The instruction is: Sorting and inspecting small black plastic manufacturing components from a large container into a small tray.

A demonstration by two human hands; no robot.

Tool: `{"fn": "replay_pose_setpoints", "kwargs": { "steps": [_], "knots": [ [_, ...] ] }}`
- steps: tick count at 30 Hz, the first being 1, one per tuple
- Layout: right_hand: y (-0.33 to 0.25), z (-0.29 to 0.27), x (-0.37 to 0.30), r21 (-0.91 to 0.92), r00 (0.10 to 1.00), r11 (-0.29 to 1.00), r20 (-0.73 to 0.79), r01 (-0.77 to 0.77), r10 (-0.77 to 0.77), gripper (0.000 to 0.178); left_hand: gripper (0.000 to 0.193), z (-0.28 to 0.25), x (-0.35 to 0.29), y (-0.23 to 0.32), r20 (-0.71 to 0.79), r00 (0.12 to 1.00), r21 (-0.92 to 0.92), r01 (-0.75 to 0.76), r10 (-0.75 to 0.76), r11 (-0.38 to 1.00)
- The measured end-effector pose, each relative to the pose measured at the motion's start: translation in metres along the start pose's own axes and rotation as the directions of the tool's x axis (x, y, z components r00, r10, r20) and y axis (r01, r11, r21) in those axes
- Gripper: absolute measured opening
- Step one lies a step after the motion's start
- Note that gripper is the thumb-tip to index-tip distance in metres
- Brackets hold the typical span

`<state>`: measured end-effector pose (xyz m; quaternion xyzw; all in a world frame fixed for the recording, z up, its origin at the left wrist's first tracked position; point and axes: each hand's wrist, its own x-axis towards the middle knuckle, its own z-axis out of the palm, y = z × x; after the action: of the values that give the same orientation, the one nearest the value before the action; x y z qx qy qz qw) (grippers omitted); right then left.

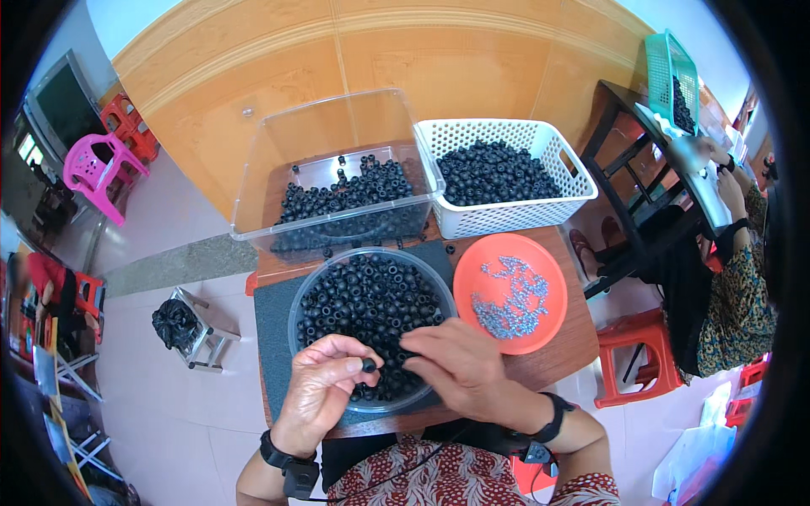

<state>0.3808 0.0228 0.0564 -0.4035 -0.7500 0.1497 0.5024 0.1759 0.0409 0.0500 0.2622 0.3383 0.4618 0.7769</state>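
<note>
Between the thumb and fingers of my left hand (325, 379) is a small black round piece with a hole, like a bead (369, 365). My right hand (460, 363) is close beside it, its fingers bent and the thumb a little apart from them, with nothing visible between. Both hands hover over a round clear tub (295, 325) filled with similar black pieces (371, 291). To the right of the tub, an orange-red plate (540, 337) carries many small silvery metal parts (510, 308).
Behind the tub stand a clear rectangular bin (337, 207) and a white perforated basket (515, 218), both holding black pieces. They share a small wooden table (561, 358). A stool with a black bag (175, 323) is at left. Another person (730, 304) works at a table on the right.
</note>
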Motion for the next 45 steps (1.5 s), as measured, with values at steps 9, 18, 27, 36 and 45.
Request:
{"fn": "replay_pose_setpoints", "kwargs": {
  "steps": [9,18,27,36,45],
  "knots": [
    [0.003,0.021,-0.019,0.017,0.996,0.999,-0.084,0.028,-0.026,0.025,0.015,0.024,-0.009,-0.027,-0.069,0.977,0.210,-0.182,0.200,0.961],
    [0.024,-0.024,-0.023,-0.283,0.999,0.958,0.021,0.051,-0.046,0.026,0.022,0.025,-0.003,-0.029,-0.049,0.992,0.157,-0.109,0.118,0.982],
    [0.136,-0.079,-0.032,-0.757,0.951,0.637,0.071,-0.145,0.301,0.012,0.022,0.026,-0.003,-0.032,0.001,0.998,0.175,-0.065,0.066,0.982],
    [0.142,-0.074,-0.027,-0.609,0.944,0.762,0.065,-0.220,0.324,0.012,0.022,0.024,0.002,-0.031,-0.019,0.999,0.195,-0.032,0.037,0.980],
    [0.141,-0.069,-0.025,-0.657,0.968,0.742,0.073,-0.133,0.239,0.011,0.021,0.025,0.004,-0.032,0.033,0.999,0.115,-0.019,0.016,0.993]
  ]
}}
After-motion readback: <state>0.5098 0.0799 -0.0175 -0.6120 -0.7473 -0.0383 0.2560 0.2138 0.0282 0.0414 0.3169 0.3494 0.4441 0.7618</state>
